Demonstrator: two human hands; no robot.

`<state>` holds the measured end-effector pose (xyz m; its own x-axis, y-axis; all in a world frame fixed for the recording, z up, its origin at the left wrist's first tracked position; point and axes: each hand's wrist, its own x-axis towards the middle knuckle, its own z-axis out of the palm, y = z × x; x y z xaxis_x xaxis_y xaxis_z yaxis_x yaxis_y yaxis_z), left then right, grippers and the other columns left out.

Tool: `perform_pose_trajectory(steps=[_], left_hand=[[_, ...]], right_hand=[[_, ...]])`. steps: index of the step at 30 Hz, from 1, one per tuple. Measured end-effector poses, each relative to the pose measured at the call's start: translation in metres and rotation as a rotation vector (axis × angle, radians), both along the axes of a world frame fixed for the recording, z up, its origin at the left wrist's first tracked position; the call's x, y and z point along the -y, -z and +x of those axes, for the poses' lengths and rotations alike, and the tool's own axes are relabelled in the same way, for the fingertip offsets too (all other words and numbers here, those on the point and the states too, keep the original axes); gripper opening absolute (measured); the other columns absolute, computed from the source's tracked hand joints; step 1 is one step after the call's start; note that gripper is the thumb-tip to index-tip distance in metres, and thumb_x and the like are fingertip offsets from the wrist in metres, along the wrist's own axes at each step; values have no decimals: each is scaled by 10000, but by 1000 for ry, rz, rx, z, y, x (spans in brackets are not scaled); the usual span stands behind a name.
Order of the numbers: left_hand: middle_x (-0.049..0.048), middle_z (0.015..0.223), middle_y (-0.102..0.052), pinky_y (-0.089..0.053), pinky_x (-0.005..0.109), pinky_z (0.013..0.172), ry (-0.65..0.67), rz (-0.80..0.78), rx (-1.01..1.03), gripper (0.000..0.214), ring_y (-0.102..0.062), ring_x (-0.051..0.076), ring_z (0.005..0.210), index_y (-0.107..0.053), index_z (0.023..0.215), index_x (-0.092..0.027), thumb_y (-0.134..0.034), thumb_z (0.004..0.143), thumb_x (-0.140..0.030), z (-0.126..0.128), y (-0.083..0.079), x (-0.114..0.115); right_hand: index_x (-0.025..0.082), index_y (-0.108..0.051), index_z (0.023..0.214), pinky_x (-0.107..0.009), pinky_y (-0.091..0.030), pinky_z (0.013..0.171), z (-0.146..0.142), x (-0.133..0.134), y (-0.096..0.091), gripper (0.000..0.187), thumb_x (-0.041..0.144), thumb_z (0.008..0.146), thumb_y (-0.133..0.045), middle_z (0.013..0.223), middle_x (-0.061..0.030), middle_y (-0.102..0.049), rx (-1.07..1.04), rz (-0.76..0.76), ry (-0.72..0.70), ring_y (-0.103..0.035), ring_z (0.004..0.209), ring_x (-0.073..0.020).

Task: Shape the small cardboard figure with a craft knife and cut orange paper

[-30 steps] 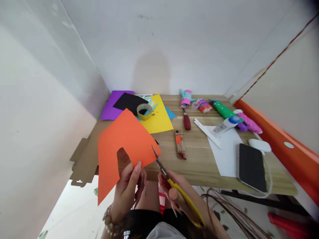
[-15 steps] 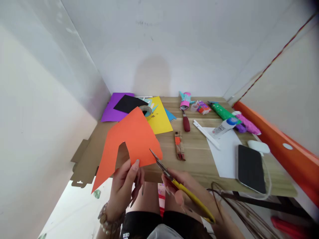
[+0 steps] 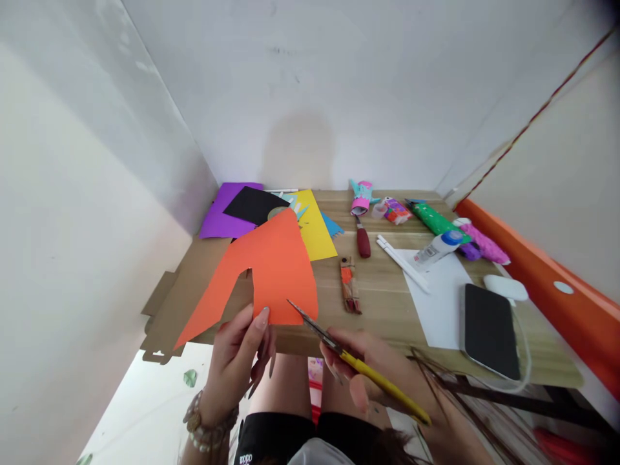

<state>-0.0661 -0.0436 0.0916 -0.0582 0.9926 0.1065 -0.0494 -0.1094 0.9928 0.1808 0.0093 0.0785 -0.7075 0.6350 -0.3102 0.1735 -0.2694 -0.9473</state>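
Note:
A sheet of orange paper (image 3: 283,268) with a notch cut out of its near side is pinched in my left hand (image 3: 239,355), thumb on top at the lower edge. My right hand (image 3: 358,368) grips yellow-handled scissors (image 3: 375,381). Their blades lie at the paper's lower right edge, with one blade showing over the orange surface. The far part of the sheet covers most of a roll of tape (image 3: 278,212). My right fingers are partly hidden by the scissor handle.
Purple (image 3: 225,210), black (image 3: 254,203) and yellow paper (image 3: 317,229) lie at the back left. A red-handled tool (image 3: 362,240) and a brown paper piece (image 3: 349,284) lie mid-table. To the right are a glue bottle (image 3: 438,247), white paper (image 3: 440,303) and a phone (image 3: 490,329).
The orange sheet has turned slightly and its left point has risen, covering more of the tape roll. My right hand and the scissors have shifted a little to the right, and their angle has flattened.

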Motion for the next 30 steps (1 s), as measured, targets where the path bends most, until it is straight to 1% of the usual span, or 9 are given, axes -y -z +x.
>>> perform_pose_trajectory(steps=[4,8,11,17,20,25,28,30], left_hand=[[-49,538,-556,-180,199,321,-56,-52,-11,489,-414,29,284,-537,688,-202,-563,1114,-440,3,-6,0],[-53,518,-539,-184,207,327,-76,-40,-16,495,-407,34,289,-511,681,-209,-583,1102,-460,4,-9,-1],[-58,506,-516,-190,210,334,-89,-34,-27,502,-399,33,301,-489,676,-212,-577,1106,-457,3,-10,-3],[-49,522,-545,-199,221,326,-55,-19,-53,495,-401,44,287,-496,686,-224,-543,1119,-459,-1,-11,-4],[-45,528,-545,-212,214,327,-51,-27,-72,494,-411,47,300,-503,693,-223,-528,1124,-463,-3,-11,-5],[-55,496,-501,-205,210,334,-47,-13,-96,503,-396,45,300,-477,687,-218,-527,1126,-459,-5,-12,-8],[-52,500,-499,-231,211,347,-46,-10,-112,502,-399,47,315,-485,686,-216,-527,1127,-453,-8,-12,-9],[-51,500,-498,-242,215,354,-50,-11,-118,505,-396,48,319,-493,683,-216,-528,1125,-457,-9,-12,-10]], right_hand=[[223,-595,766,-312,-257,551,1,0,1,859,977,398,-774,645,61,-549,15,5,1,-412,600,-147],[219,-603,746,-301,-250,528,2,-3,3,883,959,298,-784,615,72,-551,46,3,-25,-415,581,-135],[216,-615,754,-295,-250,521,2,-4,2,889,962,293,-758,605,76,-549,35,9,-27,-409,570,-125],[207,-646,735,-290,-224,501,2,-3,-2,825,867,319,-914,574,81,-541,24,-5,-19,-388,540,-111],[214,-659,740,-291,-221,500,2,-4,-1,815,847,310,-939,576,80,-545,32,7,-35,-391,547,-118],[228,-645,717,-294,-198,485,2,-5,0,836,867,253,-922,557,86,-522,67,10,-43,-368,543,-122],[226,-634,713,-297,-193,491,1,-6,-3,858,941,290,-847,571,73,-523,67,68,-21,-361,546,-122],[227,-634,701,-298,-197,492,0,-7,-3,851,952,304,-835,566,70,-526,68,75,-14,-364,539,-123]])
